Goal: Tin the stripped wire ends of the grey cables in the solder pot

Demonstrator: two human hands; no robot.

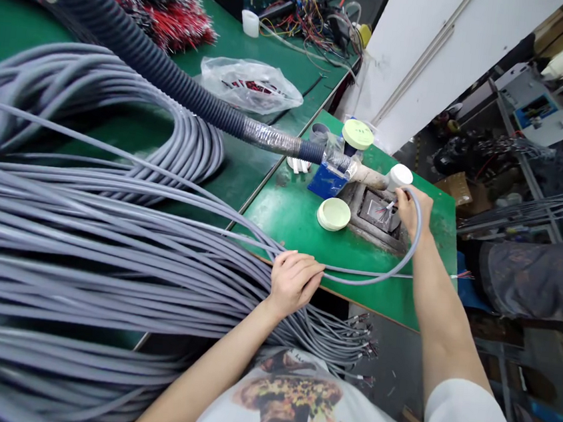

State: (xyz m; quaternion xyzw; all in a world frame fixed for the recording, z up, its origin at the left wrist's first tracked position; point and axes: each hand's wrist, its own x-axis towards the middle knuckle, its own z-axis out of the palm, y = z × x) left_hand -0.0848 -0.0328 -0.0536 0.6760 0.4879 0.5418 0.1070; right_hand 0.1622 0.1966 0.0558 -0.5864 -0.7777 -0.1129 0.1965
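My right hand (416,210) pinches a grey cable (373,282) close to its end. Thin stripped wires (387,209) fan out of that end, over what looks like a solder pot (376,242) set in the green bench. From there the cable bends in a loop back to my left hand (294,283), whose fingers are curled round it at the bench edge. A second grey cable passes beside the looped one, its wire end (462,275) reaching beyond the bench. Whether the wire tips touch the pot's surface I cannot tell.
Many grey cables (107,246) stretch across the left, beside a coil (188,141). A ribbed hose (174,85) ends over the pot. Nearby are a pale yellow lid (334,214), a white-topped jar (400,175) and a blue box (327,181). Another person (546,276) is at right.
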